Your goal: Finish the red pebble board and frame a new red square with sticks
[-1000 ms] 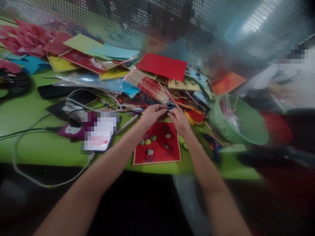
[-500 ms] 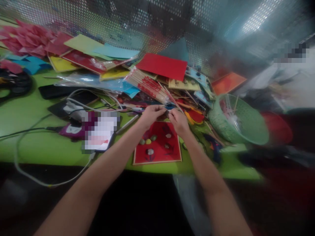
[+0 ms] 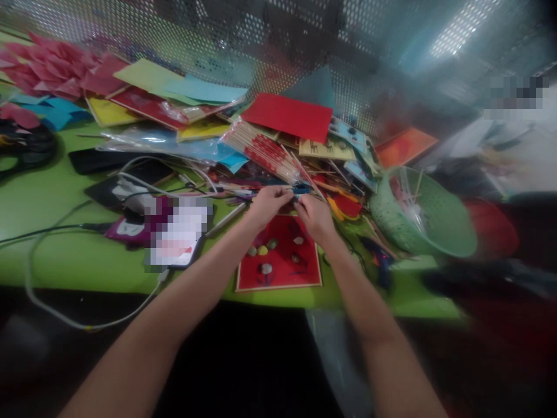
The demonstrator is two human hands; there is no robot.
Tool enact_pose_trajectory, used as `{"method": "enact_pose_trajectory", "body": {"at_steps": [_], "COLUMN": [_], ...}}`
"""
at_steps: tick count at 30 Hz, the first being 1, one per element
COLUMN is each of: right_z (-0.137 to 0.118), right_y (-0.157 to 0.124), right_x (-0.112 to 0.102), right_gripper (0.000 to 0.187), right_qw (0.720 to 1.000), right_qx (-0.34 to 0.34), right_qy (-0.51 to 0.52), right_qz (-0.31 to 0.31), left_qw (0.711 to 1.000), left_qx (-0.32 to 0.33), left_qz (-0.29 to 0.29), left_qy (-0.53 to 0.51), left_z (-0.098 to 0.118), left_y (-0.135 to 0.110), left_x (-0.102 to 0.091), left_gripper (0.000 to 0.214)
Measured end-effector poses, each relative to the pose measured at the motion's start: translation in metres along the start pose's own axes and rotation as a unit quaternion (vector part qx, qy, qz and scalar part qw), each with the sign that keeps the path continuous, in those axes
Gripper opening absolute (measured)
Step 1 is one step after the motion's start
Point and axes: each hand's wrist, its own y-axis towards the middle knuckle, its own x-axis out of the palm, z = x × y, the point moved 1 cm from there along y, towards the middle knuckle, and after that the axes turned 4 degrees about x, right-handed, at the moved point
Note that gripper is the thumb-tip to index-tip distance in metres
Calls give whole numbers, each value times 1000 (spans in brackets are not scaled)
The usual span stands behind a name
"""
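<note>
My left hand [image 3: 270, 204] and my right hand [image 3: 316, 215] meet fingertip to fingertip just above the top edge of a red square board [image 3: 278, 276]. Both are closed in a pinch. A small bluish bit shows between the fingertips, too tiny and blurred to name. Flat on the green table, the board has a pale stick border and several pebbles glued or laid on it, including a yellow pebble [image 3: 262, 250] and a white pebble [image 3: 266, 268], with dark drawn strokes around some. My wrists hide parts of its upper corners.
A phone [image 3: 179, 235] with a white cable lies left of my left forearm, beside a purple power strip [image 3: 130, 226]. Behind my hands is a heap of coloured paper, a bundle of sticks [image 3: 263, 152] and crafts. A green basket [image 3: 448, 226] stands at the right.
The fingertips have shifted very slightly, and a lighter blue bit now shows between them. Both arms and the board stay nearly in place.
</note>
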Motion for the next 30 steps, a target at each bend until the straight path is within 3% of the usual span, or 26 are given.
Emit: {"method": "enact_pose_trajectory", "body": {"at_steps": [6, 12, 23, 30], "right_z": [-1, 1, -1, 1], "right_y": [0, 1, -2, 1], "right_x": [1, -3, 5, 1], "right_gripper": [26, 29, 26, 22], "right_qw": [999, 998, 999, 993], "right_qx": [12, 0, 21, 45], "right_qy": [6, 60, 49, 99], "right_qz": [30, 12, 8, 43], "left_qw": [1000, 1000, 993, 999], "left_qx": [18, 8, 78, 45], "left_qz": [8, 20, 8, 8], "left_qy": [7, -20, 91, 28], "left_z": [0, -1, -15, -9], "left_y": [0, 0, 7, 3], "left_x": [0, -1, -7, -2], "left_gripper": [21, 24, 20, 19]}}
